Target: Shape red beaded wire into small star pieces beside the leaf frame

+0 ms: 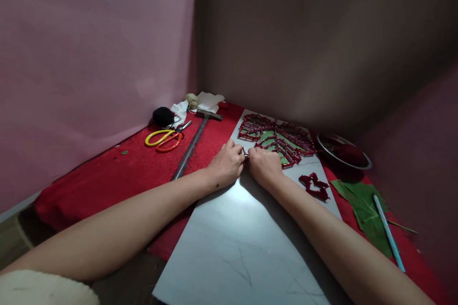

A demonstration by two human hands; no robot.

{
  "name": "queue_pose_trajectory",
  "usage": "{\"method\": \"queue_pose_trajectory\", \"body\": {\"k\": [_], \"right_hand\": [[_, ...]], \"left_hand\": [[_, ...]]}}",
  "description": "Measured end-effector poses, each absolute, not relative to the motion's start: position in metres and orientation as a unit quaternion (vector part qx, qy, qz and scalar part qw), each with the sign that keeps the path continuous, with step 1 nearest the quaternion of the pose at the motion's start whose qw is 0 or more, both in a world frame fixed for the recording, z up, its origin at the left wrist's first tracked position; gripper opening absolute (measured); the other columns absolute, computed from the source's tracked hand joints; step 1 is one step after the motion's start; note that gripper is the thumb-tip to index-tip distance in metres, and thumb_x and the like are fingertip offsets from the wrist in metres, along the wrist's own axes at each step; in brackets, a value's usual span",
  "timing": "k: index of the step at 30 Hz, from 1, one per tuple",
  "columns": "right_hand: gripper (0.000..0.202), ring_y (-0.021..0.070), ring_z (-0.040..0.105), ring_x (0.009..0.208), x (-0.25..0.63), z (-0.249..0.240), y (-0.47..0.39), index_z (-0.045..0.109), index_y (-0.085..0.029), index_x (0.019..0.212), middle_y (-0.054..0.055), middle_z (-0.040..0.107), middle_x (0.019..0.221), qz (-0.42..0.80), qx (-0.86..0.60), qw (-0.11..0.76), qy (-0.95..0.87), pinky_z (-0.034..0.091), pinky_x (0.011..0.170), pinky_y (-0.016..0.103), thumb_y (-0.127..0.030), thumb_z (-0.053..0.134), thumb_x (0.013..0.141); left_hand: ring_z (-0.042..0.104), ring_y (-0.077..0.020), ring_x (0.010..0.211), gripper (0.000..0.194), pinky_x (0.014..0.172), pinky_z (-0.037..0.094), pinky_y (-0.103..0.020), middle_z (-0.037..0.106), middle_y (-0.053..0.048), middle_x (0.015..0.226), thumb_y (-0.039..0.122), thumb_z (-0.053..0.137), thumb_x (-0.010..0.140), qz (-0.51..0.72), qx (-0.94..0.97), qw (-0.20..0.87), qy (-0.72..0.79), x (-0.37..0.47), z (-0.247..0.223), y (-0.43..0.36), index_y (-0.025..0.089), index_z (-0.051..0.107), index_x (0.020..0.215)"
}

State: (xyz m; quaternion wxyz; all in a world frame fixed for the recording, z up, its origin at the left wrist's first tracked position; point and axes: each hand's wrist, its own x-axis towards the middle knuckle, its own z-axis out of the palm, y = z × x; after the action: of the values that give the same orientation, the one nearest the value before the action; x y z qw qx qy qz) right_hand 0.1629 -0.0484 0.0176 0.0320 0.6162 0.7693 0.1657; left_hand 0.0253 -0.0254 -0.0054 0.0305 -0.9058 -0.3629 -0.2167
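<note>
My left hand (228, 164) and my right hand (265, 166) meet over the white marbled board (246, 243), fingers curled and closed close together. Between them shows a small bit of dark thread and nails (245, 153); what the fingertips pinch is hidden. Just beyond my right hand is a leaf-shaped string design (295, 145), dark red thread wound round nails over a green ground. A smaller dark red thread outline (315, 186), like a star, lies on the board beside my right forearm.
Left on the red cloth (121, 181) lie a hammer (193, 147), scissors (166, 139) with yellow and orange handles, a black yarn ball (163, 116) and a cream ball (192, 100). To the right are a metal bowl (363, 164) with dark red yarn, a green leaf (365, 209) and a blue pen (388, 231).
</note>
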Motion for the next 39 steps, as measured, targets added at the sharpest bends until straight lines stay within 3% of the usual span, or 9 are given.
{"method": "queue_pose_trajectory", "body": {"k": [3,8,24,31,36,39], "right_hand": [[0.03,0.019,0.06,0.077,0.176,0.004,-0.059,0.063,-0.015,0.091,0.011,0.065,0.087,0.182,0.583,-0.007,0.792,0.034,0.058,0.026,-0.016,0.033,0.088],[0.033,0.0169,0.059,0.077,0.188,-0.002,-0.062,0.06,-0.019,0.109,0.008,0.066,0.09,0.169,0.615,-0.044,0.769,0.029,0.054,0.027,-0.02,0.032,0.09],[0.03,0.0149,0.057,0.073,0.189,-0.002,-0.06,0.064,-0.019,0.098,0.006,0.065,0.084,0.141,0.609,-0.049,0.779,0.026,0.053,0.027,-0.02,0.035,0.089],[0.025,0.0146,0.058,0.071,0.193,0.004,-0.058,0.063,-0.021,0.095,0.004,0.065,0.085,0.132,0.584,-0.003,0.801,0.024,0.051,0.028,-0.02,0.04,0.086],[0.03,0.0139,0.056,0.068,0.193,0.003,-0.06,0.062,-0.019,0.103,0.006,0.065,0.088,0.117,0.59,-0.017,0.799,0.026,0.053,0.027,-0.019,0.038,0.085],[0.032,0.0138,0.056,0.069,0.194,0.001,-0.062,0.063,-0.021,0.105,0.005,0.065,0.089,0.103,0.595,-0.058,0.795,0.027,0.055,0.027,-0.021,0.037,0.086]], "left_hand": [[0.039,-0.021,0.087,0.027,0.079,0.038,-0.035,0.057,-0.008,0.087,0.025,0.043,0.087,-0.224,-0.907,0.033,-0.356,0.025,-0.006,-0.026,0.015,0.068,0.08],[0.038,-0.0218,0.088,0.028,0.078,0.037,-0.036,0.057,-0.009,0.088,0.025,0.042,0.088,-0.231,-0.905,0.024,-0.357,0.025,-0.006,-0.027,0.016,0.069,0.086],[0.038,-0.0209,0.086,0.031,0.078,0.038,-0.036,0.056,-0.009,0.088,0.026,0.041,0.089,-0.226,-0.906,0.026,-0.356,0.025,-0.005,-0.027,0.015,0.069,0.083],[0.038,-0.0216,0.087,0.03,0.08,0.038,-0.037,0.056,-0.01,0.089,0.025,0.04,0.089,-0.216,-0.907,0.022,-0.362,0.025,-0.004,-0.027,0.015,0.068,0.083],[0.039,-0.022,0.091,0.026,0.085,0.037,-0.038,0.055,-0.01,0.094,0.025,0.044,0.086,-0.229,-0.906,-0.005,-0.357,0.023,-0.003,-0.029,0.015,0.064,0.099],[0.039,-0.0215,0.097,0.043,0.09,0.036,-0.038,0.052,-0.009,0.105,0.022,0.049,0.081,-0.264,-0.901,-0.039,-0.343,0.018,0.004,-0.029,0.018,0.049,0.123]]}}
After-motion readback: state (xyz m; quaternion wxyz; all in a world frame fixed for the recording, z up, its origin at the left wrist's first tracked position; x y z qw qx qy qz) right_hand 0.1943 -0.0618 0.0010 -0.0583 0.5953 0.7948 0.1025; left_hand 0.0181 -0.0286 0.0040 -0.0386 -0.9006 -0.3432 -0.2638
